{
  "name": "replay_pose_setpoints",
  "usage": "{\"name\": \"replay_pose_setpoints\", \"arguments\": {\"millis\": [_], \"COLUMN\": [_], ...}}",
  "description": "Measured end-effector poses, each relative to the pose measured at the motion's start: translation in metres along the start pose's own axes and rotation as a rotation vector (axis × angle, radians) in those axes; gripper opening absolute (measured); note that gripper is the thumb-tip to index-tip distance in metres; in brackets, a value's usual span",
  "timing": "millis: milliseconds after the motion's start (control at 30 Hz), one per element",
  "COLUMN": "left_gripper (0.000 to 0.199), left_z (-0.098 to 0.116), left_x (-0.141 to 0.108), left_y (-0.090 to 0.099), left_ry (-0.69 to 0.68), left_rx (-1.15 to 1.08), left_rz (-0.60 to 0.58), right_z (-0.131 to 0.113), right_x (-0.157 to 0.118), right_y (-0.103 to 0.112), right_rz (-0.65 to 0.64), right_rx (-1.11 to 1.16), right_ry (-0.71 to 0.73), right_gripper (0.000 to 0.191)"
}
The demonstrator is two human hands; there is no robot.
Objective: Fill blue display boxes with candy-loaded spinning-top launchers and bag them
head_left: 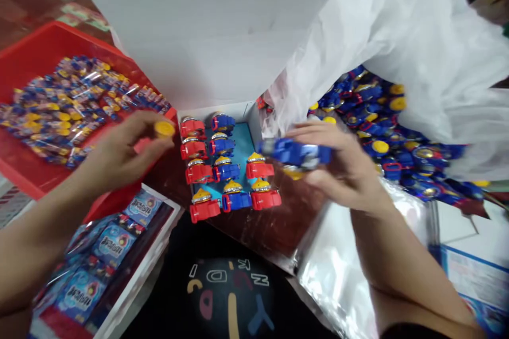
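Observation:
My left hand [123, 151] pinches a small round yellow piece [164, 128] between thumb and fingers, beside the red bin. In my right hand [338, 164] is a blue plastic toy [296, 152], blurred by motion, with a yellow part beneath it. Between the hands stands a white box [254, 119] with a light blue bottom. Red plastic toys [193, 147] line its left column, with blue ones [222, 146] in the middle. Two more red toys [260, 169] sit in the right column, toward the front. Several carry yellow pointed tops and silvery rims.
At left a red bin [35, 45] holds many small wrapped pieces [79, 106]. Below it, a display box [159, 217] contains blue printed packs [111, 243]. Loose blue toys [382, 116] spill from a white plastic bag [397, 21] at right. Clear plastic bags [338, 270] lie in front.

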State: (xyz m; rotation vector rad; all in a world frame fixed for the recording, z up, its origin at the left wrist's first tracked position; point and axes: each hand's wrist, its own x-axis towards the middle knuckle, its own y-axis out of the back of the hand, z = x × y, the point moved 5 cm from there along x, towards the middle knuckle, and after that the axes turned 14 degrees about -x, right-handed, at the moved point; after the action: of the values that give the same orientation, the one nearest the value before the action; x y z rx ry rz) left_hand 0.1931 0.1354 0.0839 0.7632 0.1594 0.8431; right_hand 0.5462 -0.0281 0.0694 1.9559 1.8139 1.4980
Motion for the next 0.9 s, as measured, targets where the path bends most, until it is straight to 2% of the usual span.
{"name": "replay_pose_setpoints", "arguments": {"millis": [67,133,233,300,367,467,533,567,633,700,733,800,833,900], "left_gripper": [0.024,0.024,0.028,0.027,0.026,0.033,0.037,0.036,0.032,0.027,0.025,0.023,0.024,0.027], "left_z": [0.047,0.069,0.068,0.065,0.068,0.077,0.077,0.075,0.066,0.059,0.058,0.06,0.063,0.071], "left_x": [-0.003,-0.002,0.001,0.0,-0.004,-0.011,-0.012,-0.009,0.0,0.007,0.009,0.01,0.01,0.011], "left_y": [-0.032,-0.054,-0.066,-0.068,-0.069,-0.074,-0.077,-0.077,-0.074,-0.072,-0.072,-0.073,-0.075,-0.077], "left_ry": [-0.124,-0.142,-0.135,-0.218,-0.378,-0.682,-0.762,-0.728,-0.571,-0.397,-0.337,-0.297,-0.314,-0.413], "left_rx": [-0.214,-0.335,-0.372,-0.32,-0.192,0.144,0.242,0.21,0.047,-0.118,-0.177,-0.231,-0.218,-0.118], "left_rz": [-0.138,-0.224,-0.238,-0.238,-0.19,-0.019,0.042,0.032,-0.028,-0.091,-0.115,-0.153,-0.155,-0.109], "right_z": [-0.03,-0.044,-0.048,-0.049,-0.048,-0.043,-0.039,-0.038,-0.035,-0.036,-0.037,-0.041,-0.042,-0.04], "right_x": [0.025,0.037,0.037,0.03,0.025,0.019,0.014,0.012,0.012,0.014,0.014,0.014,0.015,0.019], "right_y": [-0.022,-0.033,-0.036,-0.035,-0.034,-0.041,-0.046,-0.047,-0.041,-0.03,-0.025,-0.02,-0.018,-0.013], "right_rz": [-0.071,-0.083,-0.134,-0.186,-0.216,-0.224,-0.24,-0.259,-0.231,-0.154,-0.112,-0.052,-0.038,-0.004], "right_rx": [0.04,0.079,0.053,0.068,0.164,0.369,0.414,0.39,0.226,-0.083,-0.249,-0.478,-0.513,-0.441], "right_ry": [0.231,0.295,0.309,0.289,0.182,-0.153,-0.316,-0.331,-0.225,-0.004,0.113,0.266,0.269,0.117], "right_gripper": [0.055,0.054,0.055,0.053,0.05,0.039,0.035,0.041,0.071,0.1,0.104,0.094,0.087,0.081]}}
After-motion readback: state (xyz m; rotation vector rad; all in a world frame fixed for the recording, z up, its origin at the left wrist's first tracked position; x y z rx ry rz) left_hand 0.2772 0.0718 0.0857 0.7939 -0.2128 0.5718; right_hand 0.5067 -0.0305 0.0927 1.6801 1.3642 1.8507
